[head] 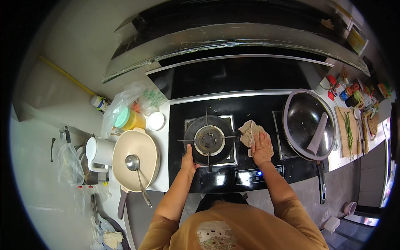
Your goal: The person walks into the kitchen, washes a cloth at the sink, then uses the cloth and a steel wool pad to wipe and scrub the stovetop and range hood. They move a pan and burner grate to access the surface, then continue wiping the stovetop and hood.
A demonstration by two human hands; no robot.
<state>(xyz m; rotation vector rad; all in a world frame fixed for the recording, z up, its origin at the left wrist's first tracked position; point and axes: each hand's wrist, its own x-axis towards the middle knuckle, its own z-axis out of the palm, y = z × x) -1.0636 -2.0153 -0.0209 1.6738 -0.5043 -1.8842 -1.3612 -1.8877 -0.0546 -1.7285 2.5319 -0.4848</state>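
Note:
My left hand [188, 161] grips the lower left rim of the round black pan support [190, 131], thumb on top and fingers curling underneath. The support surrounds the gas burner [209, 140] and sits off-centre over a square metal drip plate [230, 159]; I cannot tell whether it is lifted. My right hand [262, 148] lies flat on a crumpled beige cloth [247, 132], pressing it to the black glass cooktop [250, 106] right of the burner. Below that hand is a touch control panel [247, 177] with a blue light.
A glass-lidded wok [297, 125] covers the right burner, its handle [322, 184] jutting past the front edge. On the left counter are a cream pan [122, 153] with a ladle [132, 163] and a white pitcher [97, 151]. A cutting board [342, 131] holds green stalks. The range hood [237, 34] overhangs the back.

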